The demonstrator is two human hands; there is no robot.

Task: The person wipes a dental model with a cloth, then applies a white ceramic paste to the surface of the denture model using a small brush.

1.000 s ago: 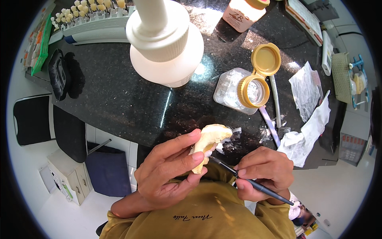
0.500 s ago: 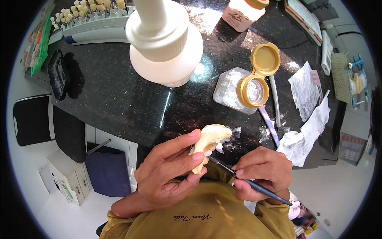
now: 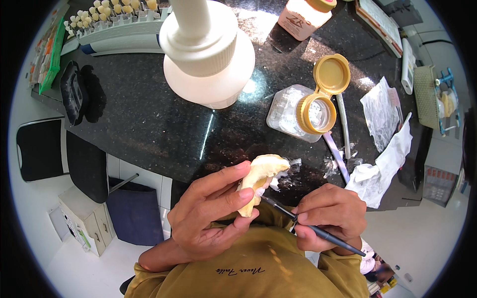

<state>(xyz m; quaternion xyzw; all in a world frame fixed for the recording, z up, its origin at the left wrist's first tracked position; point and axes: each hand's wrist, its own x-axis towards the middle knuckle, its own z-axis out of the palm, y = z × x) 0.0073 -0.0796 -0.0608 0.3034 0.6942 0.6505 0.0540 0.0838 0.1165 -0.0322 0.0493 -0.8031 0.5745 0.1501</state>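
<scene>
My left hand (image 3: 206, 211) is closed on a cream-yellow dental plaster cast (image 3: 262, 173), gripping it between thumb and fingers above the near edge of the counter. White material shows along the cast's inner curve. In my right hand (image 3: 333, 211) is a slim black-handled tool (image 3: 330, 238), pinched by the fingers and slanting up to the left. Its thin tip is close beside the cast's lower right side; I cannot tell whether they touch, nor whether the tip is bristle or metal.
On the dark stone counter (image 3: 144, 129) stand an open jar of white material (image 3: 290, 109) with a gold flip lid, a large white bottle (image 3: 208, 74) and a pink-white jar (image 3: 303, 20). Crumpled tissue (image 3: 380, 174) and a purple stick (image 3: 337, 156) lie right. Tooth shade samples (image 3: 114, 15) stand far left.
My right hand has shifted slightly right and down, drawing the tool's tip a little back from the cast. The left hand and cast are almost still.
</scene>
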